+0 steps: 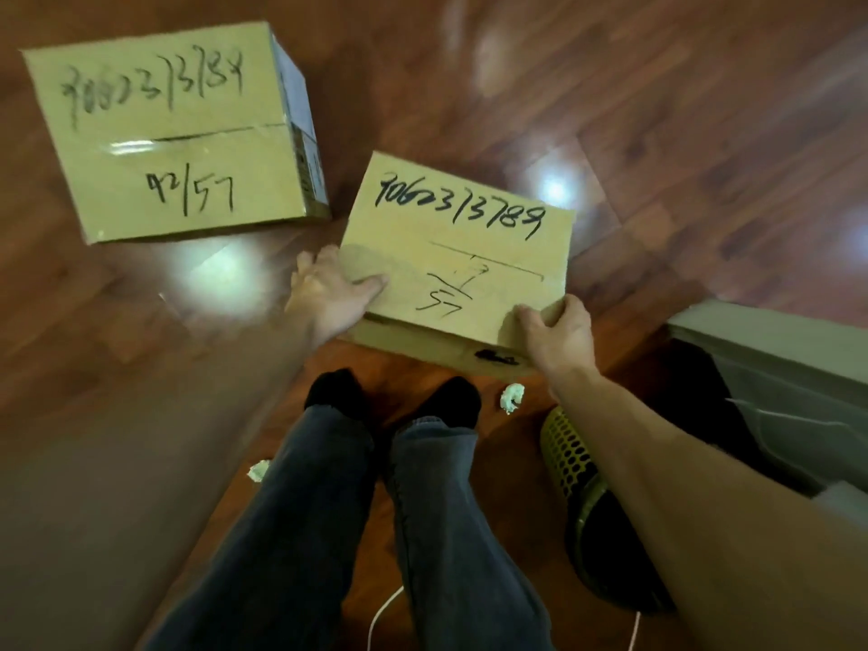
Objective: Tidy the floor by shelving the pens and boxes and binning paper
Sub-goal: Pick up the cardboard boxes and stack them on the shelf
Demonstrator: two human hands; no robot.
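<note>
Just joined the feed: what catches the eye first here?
Two brown cardboard boxes with black handwritten numbers: the nearer box gripped at its corners by the left hand and right hand, the other box on the wooden floor at upper left. Crumpled white paper lies beside the feet.

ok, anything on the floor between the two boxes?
No. In the head view only bare wood floor lies between the far box and the held box; both paper wads sit nearer the feet.
</note>
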